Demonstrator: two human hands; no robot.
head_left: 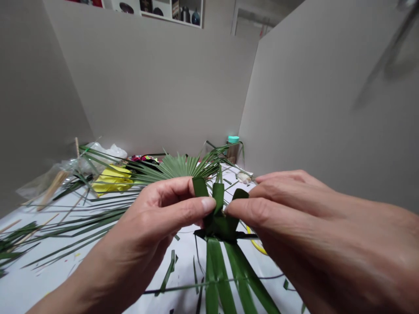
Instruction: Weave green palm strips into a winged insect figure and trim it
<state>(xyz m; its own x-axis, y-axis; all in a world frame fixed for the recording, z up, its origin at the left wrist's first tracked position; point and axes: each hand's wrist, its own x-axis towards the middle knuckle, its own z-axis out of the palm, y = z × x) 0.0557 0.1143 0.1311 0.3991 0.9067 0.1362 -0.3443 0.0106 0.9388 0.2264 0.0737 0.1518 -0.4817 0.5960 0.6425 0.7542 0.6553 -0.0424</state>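
Green leaf strips (220, 226) sit partly behind hands (153, 216) (294, 220).

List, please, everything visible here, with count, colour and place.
Table: one, white, underneath
Woven leaf: one, dark green, centre
Fan leaf: one, green, rear centre
Leaf scraps: several, green, on table
Crumpled item: one, yellow, left rear
Plastic: count unclear, clear, left rear
Sticks: several, tan, left
Patterned bundle: one, black and pink, rear
Container: one, turquoise lid, right rear
Small object: one, whitish, right rear
Curved item: one, yellow, centre right
Wall panels: three, grey, around table
Shelf: one, white, top
Shelf objects: several, mostly dark, top
Left hand: one, bare, left, holding woven leaf
Right hand: one, bare, right, touching woven leaf
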